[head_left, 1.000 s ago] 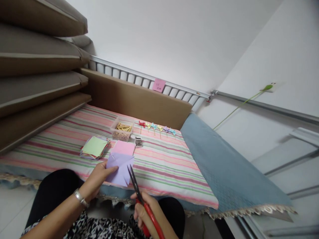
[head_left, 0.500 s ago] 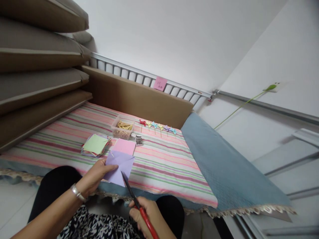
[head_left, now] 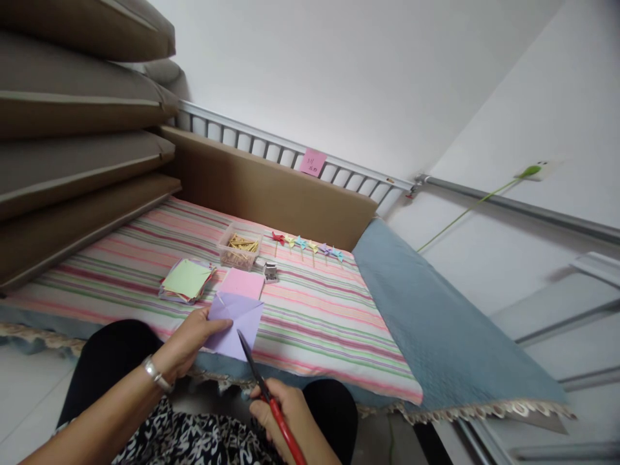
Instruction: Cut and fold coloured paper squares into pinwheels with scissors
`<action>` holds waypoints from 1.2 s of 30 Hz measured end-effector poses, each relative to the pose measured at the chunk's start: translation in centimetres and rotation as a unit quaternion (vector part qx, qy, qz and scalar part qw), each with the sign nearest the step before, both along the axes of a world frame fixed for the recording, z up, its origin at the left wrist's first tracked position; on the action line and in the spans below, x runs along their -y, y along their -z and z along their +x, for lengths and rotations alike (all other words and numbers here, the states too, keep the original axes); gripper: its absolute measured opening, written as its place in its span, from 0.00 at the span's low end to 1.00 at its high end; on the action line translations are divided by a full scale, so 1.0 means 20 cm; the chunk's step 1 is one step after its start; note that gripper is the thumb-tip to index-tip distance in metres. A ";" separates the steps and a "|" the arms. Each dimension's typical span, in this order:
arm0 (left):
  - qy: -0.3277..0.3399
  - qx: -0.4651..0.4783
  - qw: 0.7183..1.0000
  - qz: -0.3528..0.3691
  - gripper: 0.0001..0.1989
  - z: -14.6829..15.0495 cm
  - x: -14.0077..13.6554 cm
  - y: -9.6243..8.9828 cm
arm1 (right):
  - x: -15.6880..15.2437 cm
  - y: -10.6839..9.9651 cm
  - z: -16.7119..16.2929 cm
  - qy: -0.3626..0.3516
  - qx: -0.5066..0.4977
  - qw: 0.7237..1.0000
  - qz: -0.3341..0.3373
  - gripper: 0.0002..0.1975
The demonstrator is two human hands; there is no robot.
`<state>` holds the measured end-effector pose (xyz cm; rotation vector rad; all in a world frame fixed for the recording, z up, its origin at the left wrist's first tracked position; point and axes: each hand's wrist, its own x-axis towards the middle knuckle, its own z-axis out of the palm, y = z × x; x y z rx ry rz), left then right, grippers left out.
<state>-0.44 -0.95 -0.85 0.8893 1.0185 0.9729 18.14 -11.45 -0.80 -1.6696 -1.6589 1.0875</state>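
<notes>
A square of purple paper [head_left: 242, 316], with crease lines on it, is pinched in my left hand [head_left: 196, 339] by its left side, thumb on top. My right hand [head_left: 285, 413] grips red-handled scissors [head_left: 281, 429], whose dark blades reach up over the lower part of the purple paper, tip near its middle. Whether the blades are parted I cannot tell. Just behind the purple paper a pink paper square [head_left: 243, 282] lies on the striped cloth [head_left: 329, 329]. Left of it sits a stack of coloured paper squares [head_left: 187, 280], a light green one on top.
A clear plastic box [head_left: 232, 259] holds several small golden sticks. Beside it is a small metallic item [head_left: 271, 272]. Several small paper pinwheels [head_left: 301, 243] lie in a row before a brown board [head_left: 266, 187]. Stacked cushions [head_left: 82, 116] rise at left.
The view has shifted slightly. Both hands stay nearly in place, and the scissors' blades still lie over the purple paper.
</notes>
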 end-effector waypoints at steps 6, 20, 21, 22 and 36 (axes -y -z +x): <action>0.007 -0.001 1.000 -0.005 0.14 0.00 0.00 0.01 | -0.02 0.03 0.01 -0.021 0.006 1.000 -0.014 0.06; 0.003 -0.004 1.000 0.003 0.12 0.00 -0.01 0.01 | -0.05 0.10 0.03 -0.044 0.003 0.999 -0.007 0.07; 0.002 -0.006 1.000 0.002 0.12 0.00 -0.01 0.01 | -0.05 0.10 0.03 -0.043 0.006 0.999 -0.005 0.07; 0.001 -0.008 1.000 0.002 0.13 0.00 -0.01 0.01 | -0.05 0.10 0.03 -0.041 0.006 0.999 -0.005 0.07; 0.003 -0.003 1.000 -0.006 0.12 0.00 -0.02 0.02 | -0.05 0.10 0.03 -0.029 0.016 0.999 -0.009 0.08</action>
